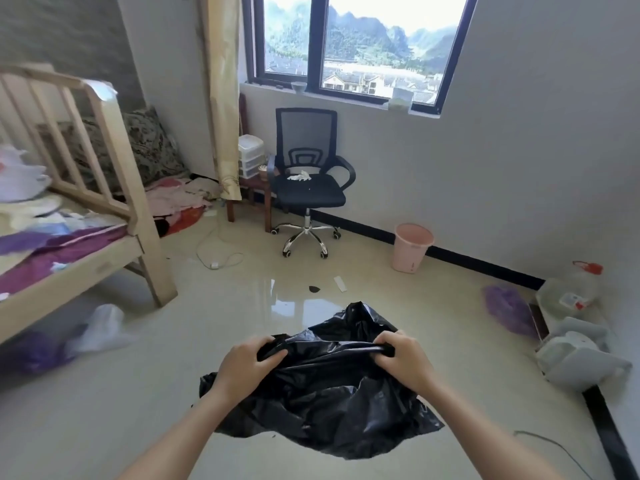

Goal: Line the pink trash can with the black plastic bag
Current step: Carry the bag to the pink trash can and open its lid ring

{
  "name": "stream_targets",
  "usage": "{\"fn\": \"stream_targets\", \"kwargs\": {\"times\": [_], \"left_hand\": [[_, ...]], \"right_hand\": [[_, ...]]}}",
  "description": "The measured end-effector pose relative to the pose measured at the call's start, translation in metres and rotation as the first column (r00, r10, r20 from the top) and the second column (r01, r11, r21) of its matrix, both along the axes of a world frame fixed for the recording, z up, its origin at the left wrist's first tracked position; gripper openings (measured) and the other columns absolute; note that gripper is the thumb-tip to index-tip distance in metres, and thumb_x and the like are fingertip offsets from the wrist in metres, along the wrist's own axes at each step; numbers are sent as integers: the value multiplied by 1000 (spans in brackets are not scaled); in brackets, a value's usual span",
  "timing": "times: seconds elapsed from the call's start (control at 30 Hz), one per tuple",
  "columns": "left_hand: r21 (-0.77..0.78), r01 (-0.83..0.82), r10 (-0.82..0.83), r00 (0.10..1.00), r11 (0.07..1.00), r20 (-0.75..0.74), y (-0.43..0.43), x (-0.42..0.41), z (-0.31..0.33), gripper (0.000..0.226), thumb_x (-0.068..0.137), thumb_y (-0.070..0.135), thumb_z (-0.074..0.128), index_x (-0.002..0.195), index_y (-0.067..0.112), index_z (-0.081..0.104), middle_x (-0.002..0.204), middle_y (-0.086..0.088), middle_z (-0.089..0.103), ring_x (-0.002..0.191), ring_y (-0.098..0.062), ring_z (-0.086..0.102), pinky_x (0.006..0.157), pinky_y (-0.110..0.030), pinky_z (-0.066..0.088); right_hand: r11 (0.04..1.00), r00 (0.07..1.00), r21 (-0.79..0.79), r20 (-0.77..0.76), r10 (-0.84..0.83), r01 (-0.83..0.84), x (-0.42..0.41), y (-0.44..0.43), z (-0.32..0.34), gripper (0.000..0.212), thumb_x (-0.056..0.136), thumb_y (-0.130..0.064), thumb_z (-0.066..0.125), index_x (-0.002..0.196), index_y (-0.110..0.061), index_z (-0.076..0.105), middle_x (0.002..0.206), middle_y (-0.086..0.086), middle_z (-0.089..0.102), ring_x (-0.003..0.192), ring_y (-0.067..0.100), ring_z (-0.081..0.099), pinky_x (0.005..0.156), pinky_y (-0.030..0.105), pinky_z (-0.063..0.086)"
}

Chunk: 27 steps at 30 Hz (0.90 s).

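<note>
A crumpled black plastic bag [325, 386] hangs in the air in front of me, low in the view. My left hand [247, 363] pinches its upper edge on the left. My right hand [403, 358] pinches the same edge on the right, so the edge is stretched between them. The pink trash can [412, 247] stands upright and unlined on the floor against the far wall, well beyond the bag and to the right. No bag touches it.
A black office chair [308, 181] stands under the window, left of the can. A wooden bed [79, 216] fills the left side. White cable [218, 258], scraps and a white bag [104, 327] lie on the glossy floor. Jug [571, 289] and clutter sit right.
</note>
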State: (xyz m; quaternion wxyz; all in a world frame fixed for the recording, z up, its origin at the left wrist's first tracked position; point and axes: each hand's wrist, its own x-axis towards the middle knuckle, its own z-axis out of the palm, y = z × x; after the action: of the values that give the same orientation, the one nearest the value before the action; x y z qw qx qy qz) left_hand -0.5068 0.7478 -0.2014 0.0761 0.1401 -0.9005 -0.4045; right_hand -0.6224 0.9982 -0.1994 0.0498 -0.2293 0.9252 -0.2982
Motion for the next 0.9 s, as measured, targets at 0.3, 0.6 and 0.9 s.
{"fn": "stream_targets", "kwargs": {"times": [0.3,0.6,0.9], "left_hand": [[57,137,-140,990,989,34,-90,-170,-3,15,84,30,63,73,29,53,71,6,58,76,-20,58,61,-19,38],[107,320,-325,945,941,31,-77,-335,-12,23,82,28,64,69,39,49,82,0,66,82,-19,59,77,-36,47],[54,400,-401,916,915,11,-20,-515,-12,25,80,26,67,67,37,49,73,5,59,75,-18,56,64,-23,40]], "right_hand": [[990,991,58,-6,-130,130,-128,-79,11,12,77,-11,63,87,-14,68,67,-18,45,80,16,47,77,27,34],[932,942,144,3,-336,332,-225,-64,18,16,81,-12,60,95,-12,67,67,-23,37,81,14,42,80,24,30],[908,912,83,2,-411,410,-382,-7,12,17,81,-10,59,96,-9,66,68,-23,38,83,13,42,83,29,33]]}}
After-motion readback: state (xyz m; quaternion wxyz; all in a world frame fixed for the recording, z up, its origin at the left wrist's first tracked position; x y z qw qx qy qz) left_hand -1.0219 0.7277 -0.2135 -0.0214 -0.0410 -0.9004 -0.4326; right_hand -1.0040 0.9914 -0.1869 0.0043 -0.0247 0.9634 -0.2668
